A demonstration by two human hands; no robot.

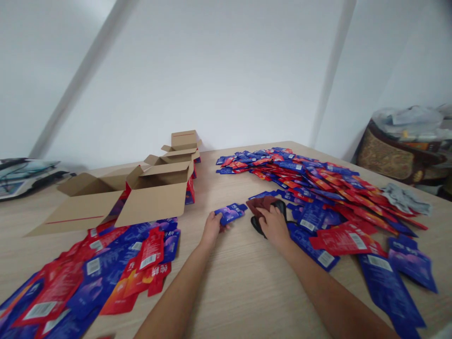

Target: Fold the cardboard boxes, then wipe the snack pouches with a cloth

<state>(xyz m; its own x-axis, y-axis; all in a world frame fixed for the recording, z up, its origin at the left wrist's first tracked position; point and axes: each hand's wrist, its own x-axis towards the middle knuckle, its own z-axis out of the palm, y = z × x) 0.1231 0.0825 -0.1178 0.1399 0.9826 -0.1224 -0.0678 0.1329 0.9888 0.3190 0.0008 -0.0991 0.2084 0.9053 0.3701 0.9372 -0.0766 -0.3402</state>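
Observation:
My left hand [212,229] is closed on the end of a blue spouted pouch [230,213], which it holds just above the table. To the right, my right hand [272,223] grips a brown cloth [260,204], with its fingers bent over it. A black curved object [281,205] lies against that hand and cloth, and its kind is unclear. Blue and red pouches [314,216] lie right beside the right hand. In front and to the left, red and blue pouches [106,263] overlap in rows.
Open cardboard boxes [151,202] stand in a line at the left, flaps spread. A large heap of red and blue pouches [300,169] covers the table's right side, with a grey cloth [406,198] at its edge. A patterned chair [388,150] stands beyond.

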